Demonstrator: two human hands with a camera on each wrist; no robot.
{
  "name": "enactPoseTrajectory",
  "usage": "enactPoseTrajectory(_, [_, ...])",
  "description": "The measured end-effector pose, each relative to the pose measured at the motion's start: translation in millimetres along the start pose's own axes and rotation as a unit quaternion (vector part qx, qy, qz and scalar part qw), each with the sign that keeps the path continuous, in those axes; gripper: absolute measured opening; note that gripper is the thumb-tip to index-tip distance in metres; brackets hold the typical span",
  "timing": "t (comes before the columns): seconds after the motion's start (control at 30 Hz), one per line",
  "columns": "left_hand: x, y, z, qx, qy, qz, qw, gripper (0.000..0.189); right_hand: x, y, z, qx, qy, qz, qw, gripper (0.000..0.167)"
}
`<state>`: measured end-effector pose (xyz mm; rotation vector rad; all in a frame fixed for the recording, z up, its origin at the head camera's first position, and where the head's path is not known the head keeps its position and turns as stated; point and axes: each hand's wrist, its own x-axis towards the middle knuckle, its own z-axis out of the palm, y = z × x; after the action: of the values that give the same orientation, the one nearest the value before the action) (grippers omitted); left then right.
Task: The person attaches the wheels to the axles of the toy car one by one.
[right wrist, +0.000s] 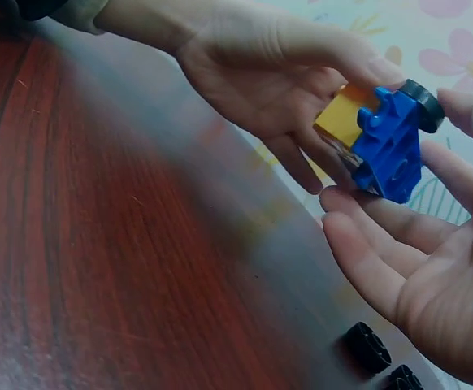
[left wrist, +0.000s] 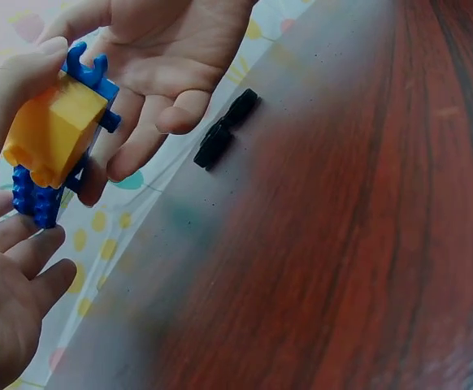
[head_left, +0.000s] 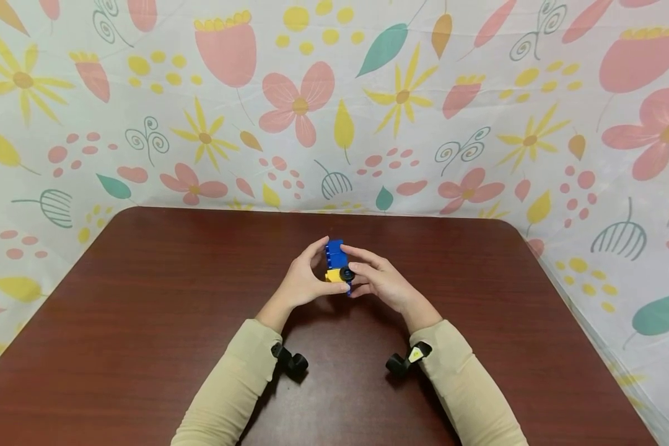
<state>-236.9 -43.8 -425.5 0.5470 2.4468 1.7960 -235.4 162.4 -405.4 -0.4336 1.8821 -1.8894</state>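
Note:
Over the far middle of the table, both hands hold a small toy building-block assembly (head_left: 336,251) of blue and yellow pieces. My left hand (head_left: 301,282) grips it from the left, with its thumb across the yellow block (left wrist: 62,114). From the right, my right hand (head_left: 387,285) has its fingers around the blue part (right wrist: 391,150). A black toy wheel (right wrist: 423,106) sits at one end of that blue part, close to the right hand's fingertips. Blue hook-shaped bits (left wrist: 88,65) stick out beside the yellow block.
Loose black wheels (right wrist: 368,348) lie on the brown wooden table (head_left: 173,297), hidden from the head view. Behind its far edge hangs a flower-patterned cloth (head_left: 312,167). Each sleeve carries a black wrist camera (head_left: 292,362).

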Motion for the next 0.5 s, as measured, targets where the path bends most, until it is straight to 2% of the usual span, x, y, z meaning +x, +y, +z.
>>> enactPoseTrajectory(0.5, [0.9, -7.4, -0.2, 0.023, -0.013, -0.016, 0.9995, 0.098, 0.7, 0, -13, -0.107, 0.052, -0.019, 0.9927, 0.047])
